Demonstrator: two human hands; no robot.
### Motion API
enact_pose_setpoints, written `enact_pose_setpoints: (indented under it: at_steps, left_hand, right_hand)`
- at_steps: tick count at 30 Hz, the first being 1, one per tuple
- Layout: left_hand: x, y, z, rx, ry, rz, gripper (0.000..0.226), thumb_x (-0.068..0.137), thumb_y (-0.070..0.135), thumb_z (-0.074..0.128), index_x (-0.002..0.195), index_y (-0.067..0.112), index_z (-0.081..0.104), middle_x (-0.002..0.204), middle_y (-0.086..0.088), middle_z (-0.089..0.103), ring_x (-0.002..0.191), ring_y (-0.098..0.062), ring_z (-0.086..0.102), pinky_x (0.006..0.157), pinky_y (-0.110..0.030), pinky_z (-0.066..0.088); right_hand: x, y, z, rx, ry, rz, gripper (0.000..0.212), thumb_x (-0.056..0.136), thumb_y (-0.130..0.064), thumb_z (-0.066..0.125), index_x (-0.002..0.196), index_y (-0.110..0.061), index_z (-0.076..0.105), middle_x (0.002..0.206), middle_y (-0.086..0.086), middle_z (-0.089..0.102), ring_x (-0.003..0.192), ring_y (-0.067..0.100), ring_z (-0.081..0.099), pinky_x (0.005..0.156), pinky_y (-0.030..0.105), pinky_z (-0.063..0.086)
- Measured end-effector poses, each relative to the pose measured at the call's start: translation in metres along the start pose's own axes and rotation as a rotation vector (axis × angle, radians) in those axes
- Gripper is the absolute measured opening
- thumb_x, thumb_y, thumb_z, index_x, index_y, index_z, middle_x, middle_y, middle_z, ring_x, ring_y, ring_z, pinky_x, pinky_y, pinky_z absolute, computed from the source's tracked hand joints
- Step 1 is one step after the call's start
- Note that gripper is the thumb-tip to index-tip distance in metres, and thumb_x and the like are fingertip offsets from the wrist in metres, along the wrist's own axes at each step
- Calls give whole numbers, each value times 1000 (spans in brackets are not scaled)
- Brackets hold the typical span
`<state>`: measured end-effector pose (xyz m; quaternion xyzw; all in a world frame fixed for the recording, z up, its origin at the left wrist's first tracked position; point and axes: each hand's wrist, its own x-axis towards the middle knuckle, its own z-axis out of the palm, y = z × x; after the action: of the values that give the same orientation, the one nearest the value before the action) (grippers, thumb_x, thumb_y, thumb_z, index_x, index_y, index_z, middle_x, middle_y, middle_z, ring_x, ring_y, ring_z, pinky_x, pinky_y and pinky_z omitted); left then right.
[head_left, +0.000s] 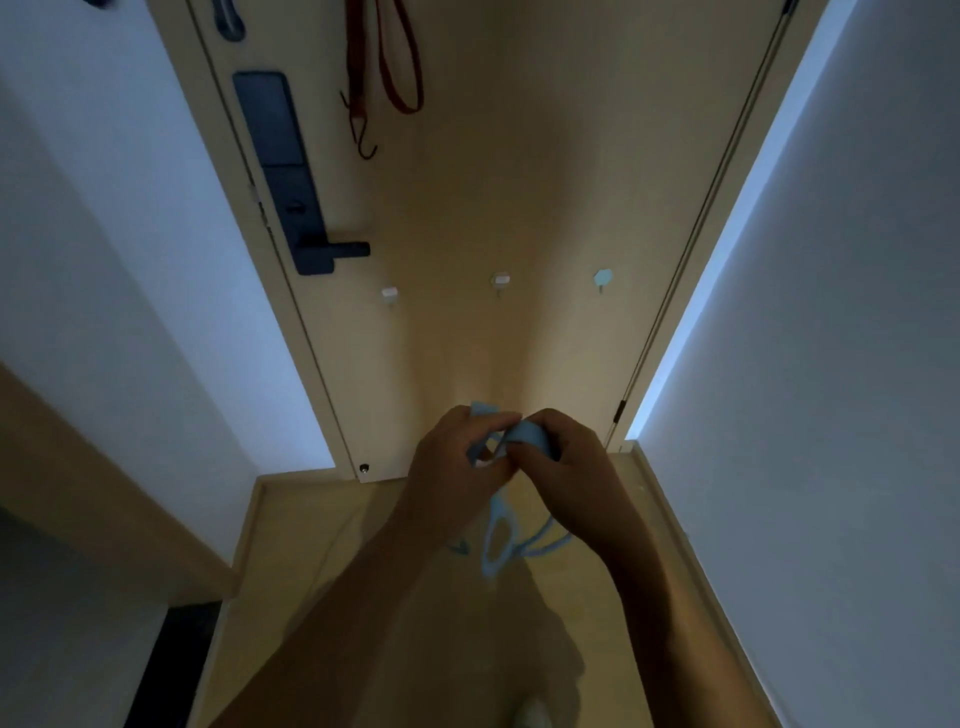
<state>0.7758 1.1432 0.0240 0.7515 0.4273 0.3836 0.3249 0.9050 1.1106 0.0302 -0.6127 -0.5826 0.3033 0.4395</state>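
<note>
Gripping a light blue strap (530, 435): the left hand (457, 460) and the right hand (569, 467) are pressing close together, and the fingers of each are curling round the bunched upper part of it.

- Hanging part: loops of the same strap are dangling just below both hands, above the floor (311, 571). In this dim light I cannot tell how many loops there are or whether they are tangled.
- Above and beyond the hands, on the door (519, 197): a white hook (389, 294), a middle hook (501, 280) and a blue hook (602, 278), each carrying nothing.
- Far above the hands: a red strap (400, 67) is hanging on the same door.
- Up and to the left of the left hand: a dark lock handle (332, 250).

Progress, as judged: the strap is in hand and is probably being untwisted or sorted, so the work is sitting at an early stage. No part of it is reaching a hook. Likely remaining steps are freeing one loop, lifting it up and away from the body to the hook row, and hanging it there.
</note>
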Motion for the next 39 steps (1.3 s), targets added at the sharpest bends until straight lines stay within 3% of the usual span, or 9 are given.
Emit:
enact_pose_setpoints:
  at_steps: [3,6,12,16,20,26,31,35,39]
  left_hand:
    - [46,-2,15,85,71,91,46,76,36,52,111,9,67,94,0,59,88,-8,54,74,-4,40]
    - [90,-3,26,68,107,73,40,77,36,55,103,10,71,93,0,63,90,-6,56,73,-3,40]
    - [162,-12,39,-7,93,-69,13,84,17,64,95,19,72,79,12,56,75,0,56,70,-14,43]
    - [215,-19,36,-47,28,-87,19,86,19,62,76,35,63,78,7,60,72,-1,55,70,-23,45]
    - [272,-26,27,-143,15,-73,25,86,23,61,67,40,63,67,2,55,57,-1,45,59,-16,36]
    - [377,-34,5,-195,62,23,23,88,21,60,66,27,63,62,1,49,51,-1,43,54,-15,35]
    - [460,-41,-19,-187,122,101,10,83,32,62,74,35,66,72,-8,62,69,-25,59,66,-36,46]
    - [516,-33,-33,-251,239,133,13,77,34,65,83,45,60,77,16,65,72,-5,63,68,-25,54]
    - [560,-11,-47,-237,356,274,25,86,21,62,72,42,61,68,21,62,63,4,56,62,-15,48]
  right_hand:
    - [43,11,-23,56,-23,-40,13,86,-11,58,97,-13,53,71,-3,51,58,-1,48,52,12,39]
    - [87,18,-49,86,-5,-107,21,84,-6,60,97,-17,48,75,-4,49,60,-2,47,54,12,40]
    - [167,36,-80,-65,-27,-276,13,79,-11,68,82,-21,61,86,-4,56,81,4,54,67,9,42]
    - [220,41,-87,-103,48,-309,6,78,-10,70,84,-11,70,82,-7,54,79,10,56,70,12,41]
    - [279,42,-87,-173,134,-417,14,78,-20,67,88,-13,73,82,-6,58,84,19,56,73,25,43]
    - [390,26,-92,-224,204,-511,17,80,-24,63,90,-16,74,78,-9,58,72,-2,47,66,9,33]
    - [471,7,-92,-186,281,-574,17,78,-23,61,88,-16,74,75,-2,64,71,5,51,63,5,35]
    - [522,-21,-99,-115,315,-640,17,79,-20,61,89,-15,73,75,1,66,70,10,54,60,10,38]
    - [561,-58,-116,-3,321,-693,14,76,-26,61,88,-26,68,70,-20,60,69,3,57,59,9,39]
